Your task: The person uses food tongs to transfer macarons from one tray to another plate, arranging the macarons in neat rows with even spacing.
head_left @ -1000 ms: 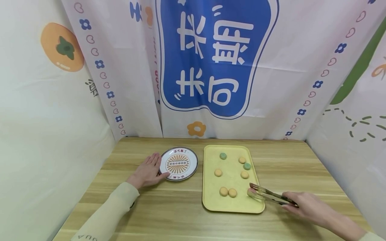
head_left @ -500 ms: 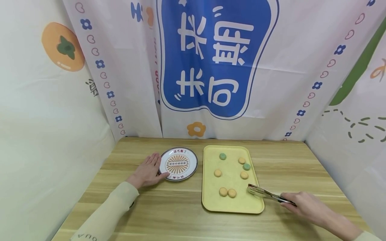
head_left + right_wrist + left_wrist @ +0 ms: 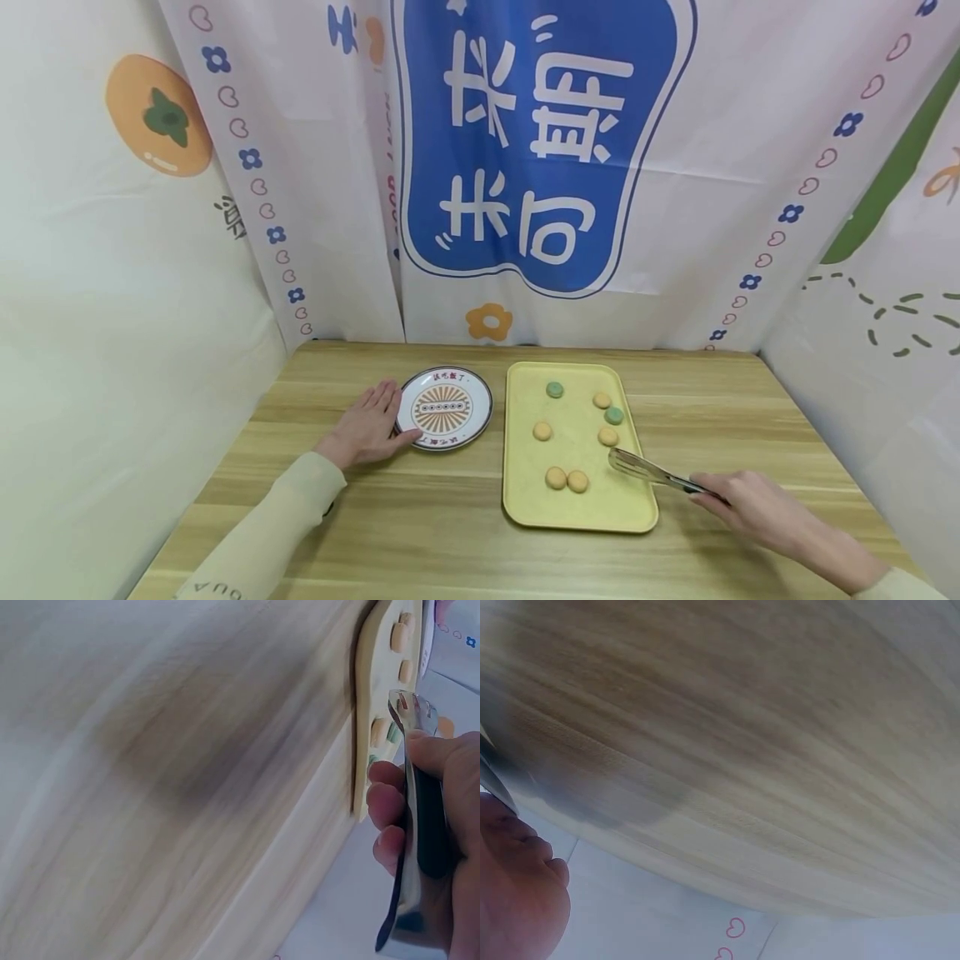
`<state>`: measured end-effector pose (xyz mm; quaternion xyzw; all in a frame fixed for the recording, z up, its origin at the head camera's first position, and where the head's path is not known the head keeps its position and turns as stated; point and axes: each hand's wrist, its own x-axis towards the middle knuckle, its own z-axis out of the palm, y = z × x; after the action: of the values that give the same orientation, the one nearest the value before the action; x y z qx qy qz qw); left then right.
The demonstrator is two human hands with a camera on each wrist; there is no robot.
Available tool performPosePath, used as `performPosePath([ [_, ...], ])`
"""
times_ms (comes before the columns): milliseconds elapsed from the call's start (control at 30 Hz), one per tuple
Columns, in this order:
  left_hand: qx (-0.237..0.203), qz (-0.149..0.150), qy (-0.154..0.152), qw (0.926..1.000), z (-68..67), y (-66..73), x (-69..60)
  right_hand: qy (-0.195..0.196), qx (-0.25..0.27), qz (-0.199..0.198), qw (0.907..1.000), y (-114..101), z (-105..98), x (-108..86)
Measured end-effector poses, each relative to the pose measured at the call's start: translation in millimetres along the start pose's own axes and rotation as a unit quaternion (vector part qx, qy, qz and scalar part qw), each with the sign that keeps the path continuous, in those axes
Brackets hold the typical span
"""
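Observation:
A white plate [image 3: 454,410] with an orange sunburst print lies on the table; my left hand [image 3: 367,427] rests at its left rim, fingers straight, thumb over the lower rim. My right hand [image 3: 772,512] grips metal tongs [image 3: 652,472], their arms close together and their tips above the right part of a yellow tray [image 3: 532,508]. In the right wrist view a small reddish patch shows at the tips of the tongs [image 3: 409,709]; I cannot tell if they hold something. Several yellow round cookies [image 3: 556,477] and two green ones [image 3: 554,389] lie on the tray.
The wooden table [image 3: 420,533] reaches back to a printed cloth [image 3: 337,317] hanging behind it. White cloth walls stand at both sides. The plate is left of the tray, with a narrow strip of wood between them.
The arms of the tongs have closed together, and their tips have moved slightly up and left on the tray. The pinkish cookie at their tips no longer shows in the head view. My left hand has stayed put.

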<state>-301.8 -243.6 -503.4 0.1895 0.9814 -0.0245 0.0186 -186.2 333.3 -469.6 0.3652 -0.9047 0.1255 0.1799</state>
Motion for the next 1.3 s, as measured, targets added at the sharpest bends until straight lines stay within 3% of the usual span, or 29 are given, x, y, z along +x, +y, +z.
performPosePath([
  [467,0.009,0.004,0.007,0.9999,2.1,-0.9,-0.8,-0.029,0.031,0.015,0.999,-7.8,5.3,33.3],
  [733,0.005,0.009,0.014,0.9998,0.8,-0.5,-2.5,-0.012,0.05,-0.034,0.9981,-19.7,19.7,55.4],
  [1100,0.001,0.007,0.003,1.0,1.6,-2.1,-1.8,-0.047,0.079,-0.003,0.9957,-27.2,38.1,84.0],
  [1300,-0.008,0.007,0.005,0.9999,-0.2,-1.4,-2.0,-0.051,0.081,-0.021,0.9952,-31.1,49.0,103.8],
])
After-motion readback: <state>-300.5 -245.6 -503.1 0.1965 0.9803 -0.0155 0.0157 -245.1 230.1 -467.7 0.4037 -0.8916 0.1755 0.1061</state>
